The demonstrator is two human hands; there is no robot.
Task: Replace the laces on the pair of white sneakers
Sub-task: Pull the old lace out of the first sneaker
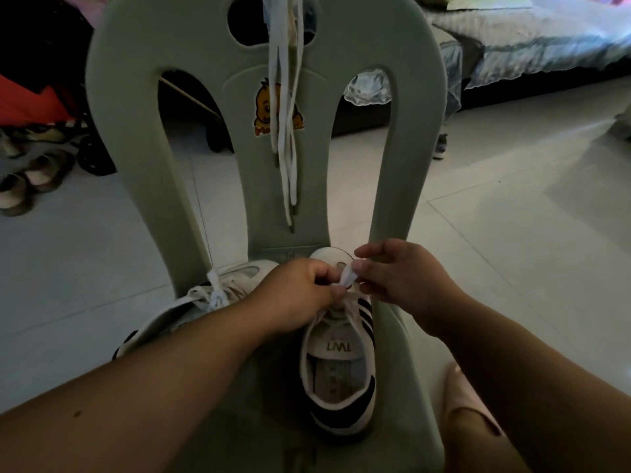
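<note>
The head view looks down onto the seat of a pale green plastic chair [136, 97], where both hands meet over one shoe. The left hand [300, 295] has its fingers curled in and pinches a white lace [348, 276] between thumb and fingertips; the right hand [399, 278], just beside it, grips the same lace between thumb and forefinger, its other fingers loosely bent. Directly under the two hands stands the near sneaker [338, 380], upright on the seat, its heel towards the person and its toe past the knuckles towards the chair back; it is white with dark side stripes and a dark heel patch (some lettering shows on the insole). The lace runs from the fingers down into the eyelets below the left hand. To the left of the left hand lies the second sneaker [191, 308], also on the seat, with a white lace bunched in a knot on top. Above and beyond the hands, the loose laces [285, 131] hang in a bundle from the opening at the top of the chair back, across a yellow duck sticker [264, 107]. Below the right forearm a foot in a pink slipper [467, 397] rests on the tiled floor [512, 216]. Far to the left of the hands, worn shoes [24, 186] sit on the floor; far beyond the right hand stands a bed [546, 39].
</note>
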